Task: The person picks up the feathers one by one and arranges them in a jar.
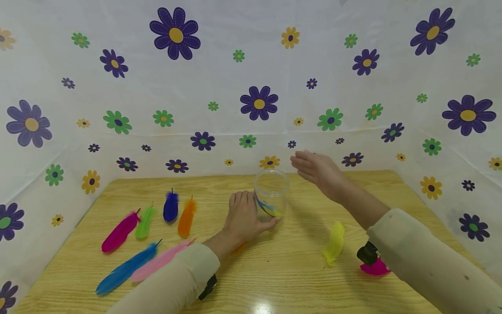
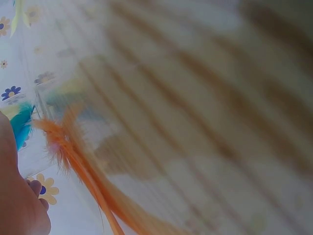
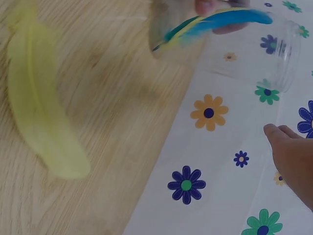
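Note:
A clear jar [image 1: 271, 187] stands upright near the table's back edge, with blue and yellow feathers inside. The left hand [image 1: 245, 218] grips it from its left side, thumb across the lower front. In the right wrist view a blue feather [image 3: 234, 19] leans inside the jar [image 3: 230, 68]. To the right of the jar and above the table, the right hand [image 1: 319, 172] is raised with straight fingers, holding nothing. An orange feather [image 2: 88, 171] lies close by the left wrist, mostly hidden by it in the head view.
On the left lie magenta [image 1: 119, 233], light green [image 1: 144, 223], dark blue [image 1: 171, 207], orange [image 1: 186, 218], blue [image 1: 127, 268] and pink feathers [image 1: 158, 261]. A yellow feather [image 1: 334, 244] and another magenta one [image 1: 375, 267] lie at the right. Flowered cloth [image 1: 219, 78] surrounds the table.

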The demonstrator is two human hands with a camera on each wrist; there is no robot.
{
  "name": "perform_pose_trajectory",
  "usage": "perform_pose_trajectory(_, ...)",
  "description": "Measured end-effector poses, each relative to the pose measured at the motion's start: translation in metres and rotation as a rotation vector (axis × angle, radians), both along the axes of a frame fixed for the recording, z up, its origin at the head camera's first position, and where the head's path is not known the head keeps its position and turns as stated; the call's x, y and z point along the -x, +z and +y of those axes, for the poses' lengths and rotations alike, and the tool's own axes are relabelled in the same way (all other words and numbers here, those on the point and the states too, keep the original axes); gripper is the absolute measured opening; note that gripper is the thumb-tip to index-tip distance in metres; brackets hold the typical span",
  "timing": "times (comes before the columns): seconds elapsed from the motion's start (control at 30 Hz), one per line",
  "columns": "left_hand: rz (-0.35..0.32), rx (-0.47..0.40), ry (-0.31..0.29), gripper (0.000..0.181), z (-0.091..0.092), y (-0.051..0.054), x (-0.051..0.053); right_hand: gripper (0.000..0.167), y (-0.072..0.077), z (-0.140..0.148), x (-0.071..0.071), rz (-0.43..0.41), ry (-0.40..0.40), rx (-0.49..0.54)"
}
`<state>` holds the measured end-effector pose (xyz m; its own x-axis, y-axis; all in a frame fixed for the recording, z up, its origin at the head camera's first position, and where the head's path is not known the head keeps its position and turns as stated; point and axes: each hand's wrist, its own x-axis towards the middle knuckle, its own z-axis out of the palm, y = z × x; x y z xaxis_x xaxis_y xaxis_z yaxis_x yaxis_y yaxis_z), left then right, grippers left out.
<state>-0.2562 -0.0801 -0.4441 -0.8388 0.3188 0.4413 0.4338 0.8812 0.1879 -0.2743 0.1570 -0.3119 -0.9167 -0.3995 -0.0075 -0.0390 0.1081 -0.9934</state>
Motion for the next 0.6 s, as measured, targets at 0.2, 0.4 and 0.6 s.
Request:
perform_pose_trajectory(0.2,0.016,0.004,0.000,0.089,0.000,-0.001,0.000,0.067,-0.007,0.012,-0.003,0.103,0.004,-0.141)
perform_pose_trajectory(0.4,0.032,0.007,-0.002,0.088,-0.001,-0.002,0.002,0.067,-0.010,0.026,-0.008,0.197,0.014,-0.223)
perform_pose_trajectory(0.6,0.029,0.000,-0.007,0.088,-0.001,-0.001,0.002,0.065,-0.011,0.038,-0.015,0.251,0.013,-0.304)
